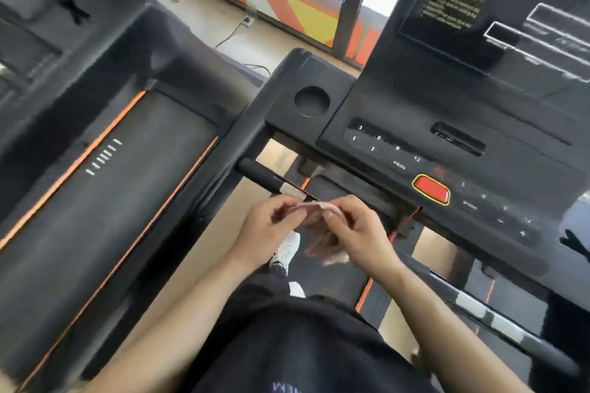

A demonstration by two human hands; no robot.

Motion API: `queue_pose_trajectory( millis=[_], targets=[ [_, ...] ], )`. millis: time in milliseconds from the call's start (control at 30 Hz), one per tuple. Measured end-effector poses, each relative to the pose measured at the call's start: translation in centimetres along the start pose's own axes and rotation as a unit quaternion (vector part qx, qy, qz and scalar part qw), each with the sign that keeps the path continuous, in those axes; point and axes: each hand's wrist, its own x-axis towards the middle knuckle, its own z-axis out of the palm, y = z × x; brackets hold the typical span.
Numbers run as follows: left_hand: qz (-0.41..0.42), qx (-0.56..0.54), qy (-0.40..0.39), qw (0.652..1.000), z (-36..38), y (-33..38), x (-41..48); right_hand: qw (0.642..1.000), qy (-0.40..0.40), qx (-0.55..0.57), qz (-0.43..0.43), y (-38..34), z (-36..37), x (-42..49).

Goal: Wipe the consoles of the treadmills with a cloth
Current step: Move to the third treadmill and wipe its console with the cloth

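I stand on a treadmill, facing its black console (415,112), which carries number keys, a red stop button (431,189) and a dark screen (472,9) above. Both hands meet in front of my body, just below the console's near edge. Between them is a small pinkish-brown cloth (322,233), bunched and hanging down. My left hand (268,230) pinches its upper left edge. My right hand (357,230) grips the top and right part of it. The cloth is not touching the console.
A second treadmill stands to the left, with its orange-trimmed belt (105,195) and its console (48,19). A round cup holder (312,101) sits at the console's left end. Black handrails (261,176) stick out toward me. A red safety cord (405,223) hangs under the stop button.
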Motion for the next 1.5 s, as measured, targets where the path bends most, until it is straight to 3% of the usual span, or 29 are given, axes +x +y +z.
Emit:
queue_pose_trajectory(
  millis=[233, 400, 800, 967, 1233, 1333, 1500],
  targets=[
    [-0.065, 0.048, 0.155, 0.985, -2.1, -2.5, -11.5, 0.985, -0.106, -0.057, -0.121, 1.4, 6.9, -2.0],
    [-0.112, 0.031, 0.268, 0.956, -4.5, -4.5, -19.3, 0.936, -0.188, -0.145, -0.262, 0.6, 12.9, -3.8],
    [-0.127, -0.184, 0.530, 0.818, -10.6, -10.0, -33.7, 0.793, -0.429, -0.241, -0.360, -6.4, 30.5, -10.6],
    [-0.132, -0.222, 0.572, 0.779, -16.2, -16.1, -41.0, 0.774, -0.437, -0.258, -0.379, -9.5, 41.0, -14.3],
    [-0.143, -0.242, 0.550, 0.787, -29.9, -25.4, -53.0, 0.745, -0.527, -0.283, -0.295, -15.3, 57.1, -18.1],
    [-0.127, -0.214, 0.535, 0.807, -36.1, -27.6, -56.4, 0.765, -0.506, -0.277, -0.287, -17.9, 62.8, -19.4],
    [-0.120, -0.196, 0.448, 0.864, -43.9, -31.0, -59.1, 0.817, -0.482, -0.207, -0.240, -24.1, 69.3, -20.6]
  ],
)
